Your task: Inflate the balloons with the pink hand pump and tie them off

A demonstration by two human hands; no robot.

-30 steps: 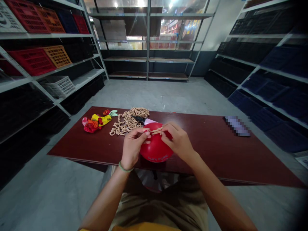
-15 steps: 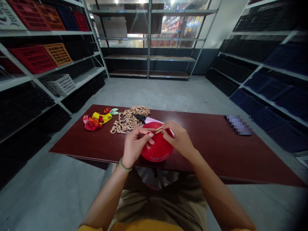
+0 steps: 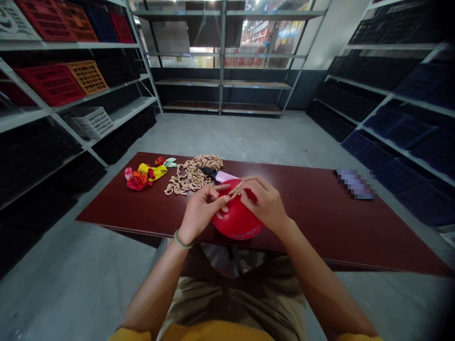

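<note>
A round, inflated red balloon [image 3: 237, 220] with printed lettering rests at the table's near edge, between and beneath my hands. Over its top stretches a short beige cord [image 3: 235, 190]. My right hand [image 3: 265, 201] pinches this cord between thumb and fingers. At the cord's other end, the thumb and fingertips of my left hand [image 3: 203, 208] are closed on it, its lower fingers close to the balloon. Just beyond the balloon lies a lilac tube-shaped tool [image 3: 226, 176] with a black end, partly hidden. The balloon's neck cannot be made out.
A pile of knobbly beige cord [image 3: 192, 174] sits behind my left hand on the dark red table [image 3: 305, 213]. Limp coloured balloons [image 3: 145, 175] lie farther left. A blurred flat object [image 3: 354, 183] is at the right. Shelves with crates [image 3: 53, 83] stand around.
The balloon has shifted slightly right and turned, so its lettering tilts. The cord between my hands is now more slanted, and my left fingertips have moved a little along it.
</note>
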